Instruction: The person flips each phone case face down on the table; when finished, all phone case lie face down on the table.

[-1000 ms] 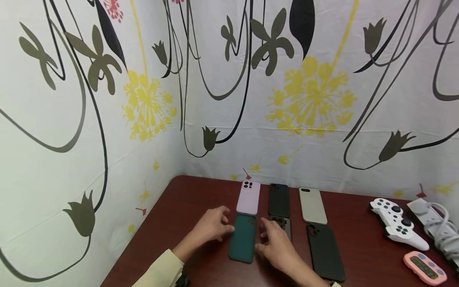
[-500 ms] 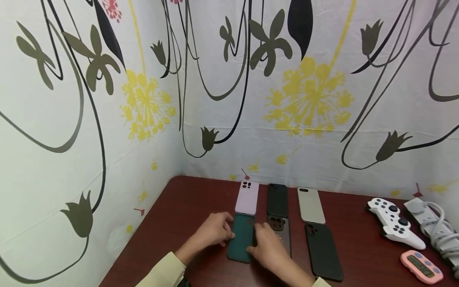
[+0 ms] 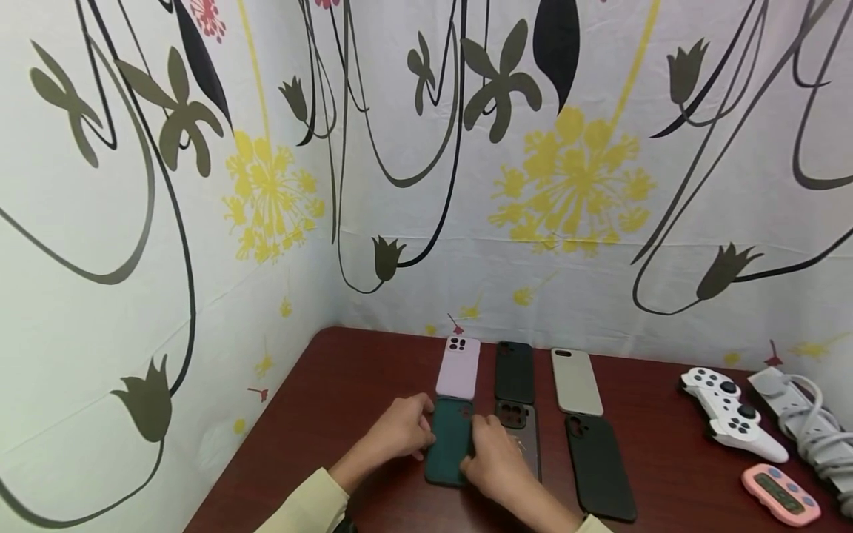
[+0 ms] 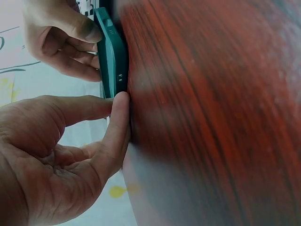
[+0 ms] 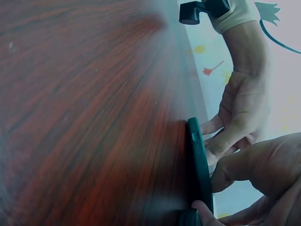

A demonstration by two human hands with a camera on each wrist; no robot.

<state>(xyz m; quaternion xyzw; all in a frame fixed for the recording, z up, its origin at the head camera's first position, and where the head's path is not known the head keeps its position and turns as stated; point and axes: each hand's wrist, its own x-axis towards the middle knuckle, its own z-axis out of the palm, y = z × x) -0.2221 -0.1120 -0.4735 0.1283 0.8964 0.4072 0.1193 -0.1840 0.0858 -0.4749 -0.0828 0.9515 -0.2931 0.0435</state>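
Note:
A dark teal phone case [image 3: 450, 443] lies on the table between the two hands, back up, its near end by the right thumb. My left hand [image 3: 402, 429] pinches its left edge, thumb and finger meeting at the side in the left wrist view. My right hand [image 3: 496, 459] holds the right edge with bent fingers and thumb. Just beyond, a lilac phone case [image 3: 458, 368] nearly touches the teal one's far end. A grey see-through phone case [image 3: 529, 433] with a dark camera frame is partly hidden behind the right hand.
A black phone case [image 3: 514, 372], a beige phone case [image 3: 577, 382] and another black phone case [image 3: 602, 468] lie in rows to the right. Further right are a white game controller [image 3: 733, 414], a pink timer [image 3: 781, 494] and a white power strip [image 3: 793, 407] with coiled cord.
My right hand has moved left from over the grey case onto the teal case's right edge. The left hand has closed in on its left edge. The case has barely shifted.

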